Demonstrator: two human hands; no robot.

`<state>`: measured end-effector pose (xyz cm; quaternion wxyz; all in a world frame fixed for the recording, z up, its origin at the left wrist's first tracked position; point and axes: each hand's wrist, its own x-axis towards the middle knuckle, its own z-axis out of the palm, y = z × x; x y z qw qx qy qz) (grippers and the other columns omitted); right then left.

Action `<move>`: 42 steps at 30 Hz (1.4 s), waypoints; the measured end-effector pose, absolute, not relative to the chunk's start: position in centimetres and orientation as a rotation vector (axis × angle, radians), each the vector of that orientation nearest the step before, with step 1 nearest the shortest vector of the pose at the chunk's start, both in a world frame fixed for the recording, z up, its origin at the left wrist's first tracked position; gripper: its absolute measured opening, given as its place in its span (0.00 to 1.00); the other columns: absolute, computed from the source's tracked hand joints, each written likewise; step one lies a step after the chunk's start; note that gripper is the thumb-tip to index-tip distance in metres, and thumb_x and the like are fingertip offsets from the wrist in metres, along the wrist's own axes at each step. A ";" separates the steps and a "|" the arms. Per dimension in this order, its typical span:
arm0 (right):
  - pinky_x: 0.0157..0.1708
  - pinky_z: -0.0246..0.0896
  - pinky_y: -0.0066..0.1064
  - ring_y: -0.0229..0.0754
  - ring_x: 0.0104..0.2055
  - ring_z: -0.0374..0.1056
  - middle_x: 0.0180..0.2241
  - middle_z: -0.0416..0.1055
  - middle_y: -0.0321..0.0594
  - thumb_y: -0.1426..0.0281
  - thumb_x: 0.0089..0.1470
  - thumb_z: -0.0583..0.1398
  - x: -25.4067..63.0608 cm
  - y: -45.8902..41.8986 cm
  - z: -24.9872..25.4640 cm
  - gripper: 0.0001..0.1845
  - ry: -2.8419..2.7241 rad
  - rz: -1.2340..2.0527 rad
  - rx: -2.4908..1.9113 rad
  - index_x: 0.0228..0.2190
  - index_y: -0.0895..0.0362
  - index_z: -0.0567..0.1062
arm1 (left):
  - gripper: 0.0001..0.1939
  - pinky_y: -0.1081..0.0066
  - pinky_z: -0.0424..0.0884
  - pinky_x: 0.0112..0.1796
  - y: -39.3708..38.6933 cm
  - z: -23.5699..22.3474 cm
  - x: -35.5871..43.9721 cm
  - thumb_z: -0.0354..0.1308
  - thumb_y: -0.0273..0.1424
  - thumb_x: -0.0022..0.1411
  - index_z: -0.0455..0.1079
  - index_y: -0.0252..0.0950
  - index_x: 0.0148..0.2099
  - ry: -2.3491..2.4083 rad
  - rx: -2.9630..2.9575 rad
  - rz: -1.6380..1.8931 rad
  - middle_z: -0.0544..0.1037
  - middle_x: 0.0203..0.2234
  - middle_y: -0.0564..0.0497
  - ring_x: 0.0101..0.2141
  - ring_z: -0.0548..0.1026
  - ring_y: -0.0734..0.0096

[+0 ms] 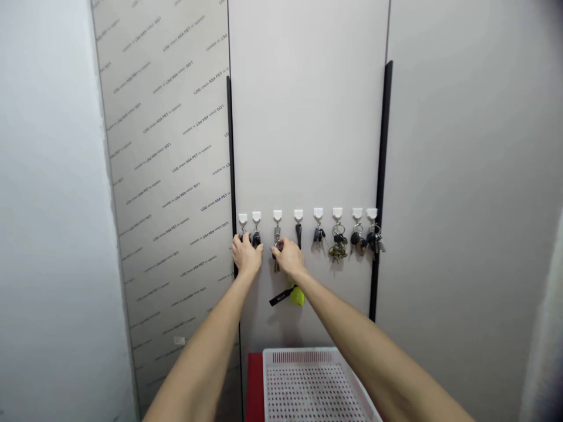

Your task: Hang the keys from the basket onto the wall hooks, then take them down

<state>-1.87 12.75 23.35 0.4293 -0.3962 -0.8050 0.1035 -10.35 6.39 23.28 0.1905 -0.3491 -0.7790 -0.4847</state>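
Note:
Bunches of keys hang from a row of white adhesive hooks on a pale door panel. My left hand (pixel 246 254) is at the far left of the row, its fingers curled over the leftmost bunch of keys (pixel 242 231), which they mostly hide. Just by its thumb hangs a second bunch with black key heads (pixel 257 239). My right hand (pixel 289 256) closes thumb and fingers around the bunch of keys (pixel 277 265) below the third hook (pixel 277 215). Behind that hand a black strap (pixel 298 231) hangs from the fourth hook. Lower down show a yellow-green tag (pixel 297 295) and a black strip (pixel 281 297).
More bunches of keys (pixel 338 251) hang to the right. Long black handles (pixel 384 146) edge the panel on both sides. Below stands a white perforated plastic basket (pixel 303 355) on something red (pixel 255 387). A panel with printed film (pixel 171 176) is at the left.

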 end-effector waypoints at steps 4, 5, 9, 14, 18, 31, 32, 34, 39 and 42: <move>0.27 0.50 0.27 0.39 0.31 0.60 0.29 0.65 0.41 0.67 0.42 0.48 -2.1 13.3 23.4 0.12 -2.008 0.211 -1.039 0.29 0.56 0.67 | 0.14 0.68 0.60 0.34 6.6 23.8 -11.6 0.46 0.33 0.47 0.61 0.40 0.39 -2.225 -1.013 -1.358 0.59 0.40 0.47 0.39 0.61 0.64; 0.26 0.50 0.27 0.38 0.30 0.60 0.28 0.65 0.40 0.68 0.42 0.47 -2.1 13.5 23.8 0.12 -1.997 0.227 -1.028 0.28 0.56 0.67 | 0.13 0.70 0.60 0.33 6.4 24.2 -12.0 0.45 0.32 0.47 0.62 0.40 0.38 -2.227 -1.039 -1.369 0.61 0.38 0.48 0.37 0.62 0.66; 0.27 0.50 0.24 0.36 0.29 0.60 0.26 0.67 0.39 0.67 0.43 0.46 -1.9 13.7 26.5 0.13 -1.934 0.248 -0.944 0.28 0.57 0.67 | 0.13 0.74 0.60 0.31 5.3 27.0 -13.4 0.45 0.34 0.47 0.64 0.39 0.36 -2.179 -1.145 -1.317 0.66 0.32 0.49 0.33 0.65 0.71; 0.25 0.50 0.22 0.34 0.26 0.60 0.22 0.66 0.40 0.70 0.40 0.47 -1.7 12.9 29.4 0.12 -2.082 0.235 -0.911 0.21 0.60 0.69 | 0.11 0.78 0.58 0.24 4.1 31.7 -13.9 0.49 0.32 0.43 0.67 0.35 0.30 -2.369 -1.475 -0.799 0.70 0.23 0.51 0.24 0.65 0.74; 0.19 0.47 0.21 0.31 0.18 0.56 0.14 0.61 0.38 0.72 0.38 0.48 -0.4 12.5 29.5 0.11 -2.313 0.364 -0.926 0.16 0.62 0.68 | 0.09 0.79 0.56 0.20 3.5 34.3 -13.7 0.52 0.30 0.39 0.67 0.34 0.27 -2.487 -1.648 -0.280 0.68 0.17 0.53 0.19 0.62 0.77; 0.27 0.51 0.19 0.31 0.30 0.60 0.28 0.67 0.37 0.72 0.42 0.45 -0.1 14.1 32.3 0.16 -1.935 0.386 -0.768 0.28 0.59 0.70 | 0.11 0.77 0.58 0.26 3.9 34.0 -15.5 0.47 0.32 0.43 0.67 0.35 0.30 -1.982 -1.637 -0.219 0.66 0.29 0.49 0.27 0.64 0.73; 0.28 0.52 0.18 0.31 0.30 0.60 0.29 0.67 0.37 0.73 0.42 0.45 -0.4 14.0 32.4 0.16 -1.950 0.391 -0.725 0.30 0.59 0.69 | 0.12 0.77 0.58 0.27 3.8 33.9 -15.6 0.47 0.32 0.43 0.67 0.35 0.31 -1.947 -1.639 -0.296 0.66 0.31 0.49 0.27 0.64 0.74; 0.28 0.52 0.18 0.30 0.29 0.60 0.30 0.67 0.37 0.73 0.42 0.45 -1.1 13.4 32.4 0.17 -2.069 0.395 -0.637 0.33 0.59 0.69 | 0.12 0.77 0.58 0.28 3.6 33.6 -15.8 0.48 0.31 0.43 0.67 0.34 0.31 -1.914 -1.643 -0.476 0.65 0.32 0.49 0.28 0.64 0.74; 0.27 0.54 0.22 0.33 0.25 0.61 0.26 0.68 0.39 0.75 0.39 0.48 -3.7 12.4 31.1 0.22 -2.412 0.233 -0.607 0.41 0.59 0.63 | 0.10 0.78 0.58 0.25 3.2 32.6 -15.9 0.49 0.31 0.42 0.66 0.32 0.28 -2.074 -1.771 -0.966 0.67 0.20 0.53 0.23 0.63 0.77; 0.31 0.54 0.23 0.35 0.29 0.62 0.31 0.68 0.40 0.76 0.40 0.47 -4.7 13.0 29.4 0.22 -2.372 0.188 -0.601 0.40 0.58 0.64 | 0.09 0.79 0.56 0.21 3.0 32.0 -16.0 0.50 0.28 0.41 0.65 0.33 0.29 -2.160 -1.833 -1.273 0.67 0.17 0.55 0.17 0.60 0.82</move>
